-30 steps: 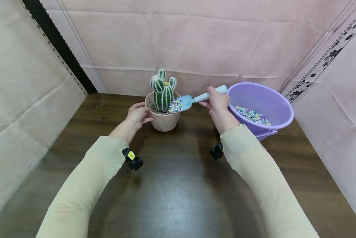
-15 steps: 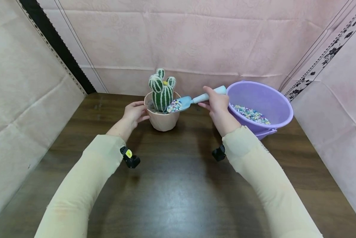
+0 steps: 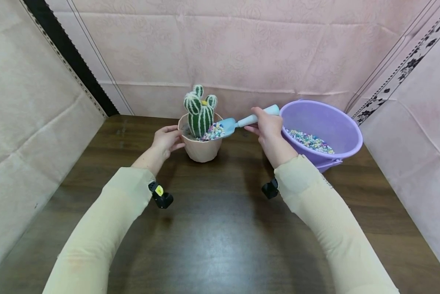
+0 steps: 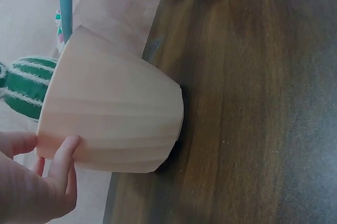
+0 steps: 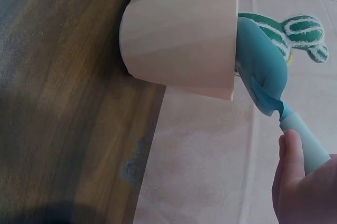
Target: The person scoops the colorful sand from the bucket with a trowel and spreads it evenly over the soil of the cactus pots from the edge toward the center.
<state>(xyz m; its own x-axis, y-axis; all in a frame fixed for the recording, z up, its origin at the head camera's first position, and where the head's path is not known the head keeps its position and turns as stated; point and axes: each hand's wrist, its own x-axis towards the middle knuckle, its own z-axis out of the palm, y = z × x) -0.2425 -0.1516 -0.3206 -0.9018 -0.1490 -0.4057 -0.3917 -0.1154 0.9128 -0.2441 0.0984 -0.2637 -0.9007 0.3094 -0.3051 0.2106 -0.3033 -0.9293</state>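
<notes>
Pale cream long sleeves (image 3: 106, 228) cover both arms; small black wrist cameras (image 3: 161, 196) underneath.

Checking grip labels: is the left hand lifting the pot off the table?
No. The left hand only holds the pot by its side; its base rests on the table.
</notes>
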